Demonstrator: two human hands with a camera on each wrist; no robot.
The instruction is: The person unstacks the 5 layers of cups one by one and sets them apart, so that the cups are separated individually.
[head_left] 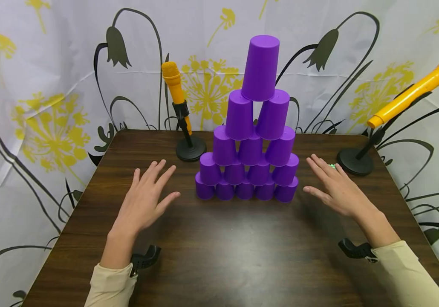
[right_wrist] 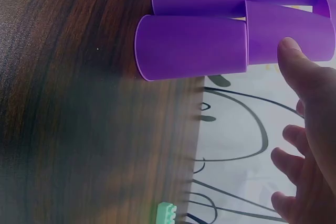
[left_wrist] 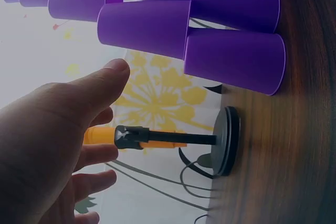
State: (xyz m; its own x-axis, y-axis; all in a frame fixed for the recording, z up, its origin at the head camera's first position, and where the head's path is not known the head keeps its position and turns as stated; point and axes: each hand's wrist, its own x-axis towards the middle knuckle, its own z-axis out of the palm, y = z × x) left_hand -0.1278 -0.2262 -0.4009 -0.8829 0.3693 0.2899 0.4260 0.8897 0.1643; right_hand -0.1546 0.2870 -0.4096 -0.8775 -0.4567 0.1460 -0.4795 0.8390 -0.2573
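A pyramid of purple cups (head_left: 244, 155), all upside down, stands on the dark wooden table (head_left: 238, 251) in several rows, narrowing to a single top cup (head_left: 261, 68). To its left my left hand (head_left: 142, 202) hovers with fingers spread, holding nothing. On the other side, my right hand (head_left: 336, 187) is held out with extended fingers, also holding nothing. Both hands appear apart from the cups. In the right wrist view a bottom-row cup (right_wrist: 191, 48) lies near the thumb. A light green toy brick (right_wrist: 166, 213) shows at that view's lower edge; the right hand mostly covers it in the head view.
Behind the left hand, an orange microphone (head_left: 173, 81) sits on a black stand (head_left: 190, 148). Another orange microphone (head_left: 415, 91) leans on a black stand (head_left: 355, 161) at the back right. A flower-patterned white curtain (head_left: 62, 85) hangs behind the table.
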